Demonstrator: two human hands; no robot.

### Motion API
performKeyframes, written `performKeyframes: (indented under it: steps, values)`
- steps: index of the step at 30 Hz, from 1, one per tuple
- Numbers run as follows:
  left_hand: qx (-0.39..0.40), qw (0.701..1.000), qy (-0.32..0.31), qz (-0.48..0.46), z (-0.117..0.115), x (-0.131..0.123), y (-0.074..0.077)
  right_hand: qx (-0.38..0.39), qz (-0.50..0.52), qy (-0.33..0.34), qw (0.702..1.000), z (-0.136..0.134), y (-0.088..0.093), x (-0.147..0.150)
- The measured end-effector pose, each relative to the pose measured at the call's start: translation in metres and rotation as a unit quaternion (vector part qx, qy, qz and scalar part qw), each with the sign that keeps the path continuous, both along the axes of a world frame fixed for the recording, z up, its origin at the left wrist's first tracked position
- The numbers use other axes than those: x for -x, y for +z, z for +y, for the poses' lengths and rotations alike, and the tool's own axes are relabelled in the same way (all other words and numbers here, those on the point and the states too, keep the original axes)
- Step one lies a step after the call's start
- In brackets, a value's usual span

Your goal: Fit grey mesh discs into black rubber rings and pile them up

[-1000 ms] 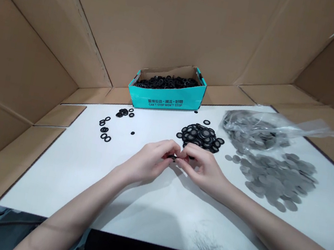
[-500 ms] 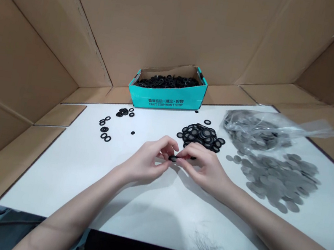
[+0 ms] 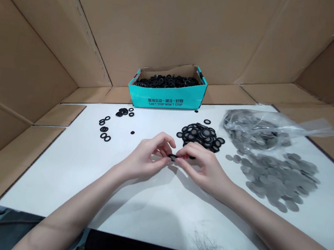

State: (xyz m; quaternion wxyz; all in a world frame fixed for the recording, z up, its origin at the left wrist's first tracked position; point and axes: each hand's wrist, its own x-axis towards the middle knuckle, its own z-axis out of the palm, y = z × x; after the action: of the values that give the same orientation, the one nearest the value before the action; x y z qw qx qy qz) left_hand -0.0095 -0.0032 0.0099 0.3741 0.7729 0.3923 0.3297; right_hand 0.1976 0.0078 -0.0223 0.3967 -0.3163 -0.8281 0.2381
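Brown cardboard walls (image 3: 172, 19) close in the workplace ahead of the hands and to both sides, around a white tabletop (image 3: 75, 178) over which the two forearms reach. Directly between the hands, just above the surface, is one small black ring (image 3: 173, 158) with a paler grey middle. Being round, it has no long axis of its own; it looks near level, so it shows as a thin oval running from one hand across to the other. The right hand (image 3: 201, 162) has thumb and forefinger closed on the ring's right edge. The left hand (image 3: 148, 156) is partly open: its thumb tip is at the left edge, while its forefinger arches above with a gap beneath; whether another finger presses there I cannot tell. Neither hand is clearly nearer, as the ring sits at both sets of fingertips. Just beyond the right hand lies a heap of grey-centred rings (image 3: 201, 135); farther out to its right are loose grey discs (image 3: 279, 180), with a clear plastic bag (image 3: 256, 127) of more behind them. Beyond the left hand, off to its left, lie scattered black rings (image 3: 104, 129). Straight ahead of both stands a turquoise box (image 3: 164, 101) filled with black rings.
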Motion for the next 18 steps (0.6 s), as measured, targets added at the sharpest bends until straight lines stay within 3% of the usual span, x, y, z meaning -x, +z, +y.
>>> performKeyframes:
  steps: [18]
  values:
    - [-0.022,0.999,-0.004,-0.027,-0.0005,-0.0027,-0.0067,0.052,0.033,0.025,0.998,-0.0020,0.0047,0.0016]
